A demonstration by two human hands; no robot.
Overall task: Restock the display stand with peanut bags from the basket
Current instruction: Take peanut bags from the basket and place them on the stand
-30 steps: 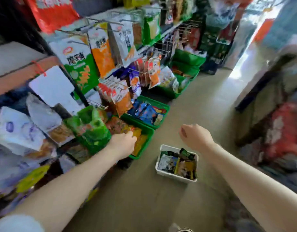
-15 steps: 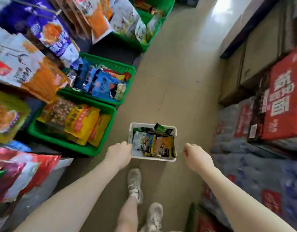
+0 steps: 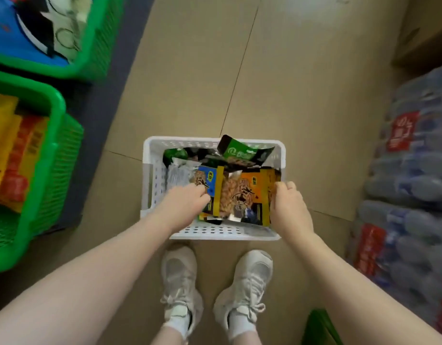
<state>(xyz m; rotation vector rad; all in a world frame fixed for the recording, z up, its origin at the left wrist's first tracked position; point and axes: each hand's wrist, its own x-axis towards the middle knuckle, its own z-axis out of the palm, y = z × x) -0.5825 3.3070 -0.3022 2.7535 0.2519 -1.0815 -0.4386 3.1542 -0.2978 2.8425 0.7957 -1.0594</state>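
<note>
Early in a restock cycle, judging by the white basket on the floor, full of snack bags. Left hand reaches in, fingers curled onto the blue bag; cannot tell if gripped. Right hand pinches the edge of the orange peanut bag, not lifted out. Display stand not in view; all hanging left to do. Tan tiled floor, green crates at left, wrapped bottle packs at right, white sneakers below.

Bare floor between green crates and bottle packs
</note>
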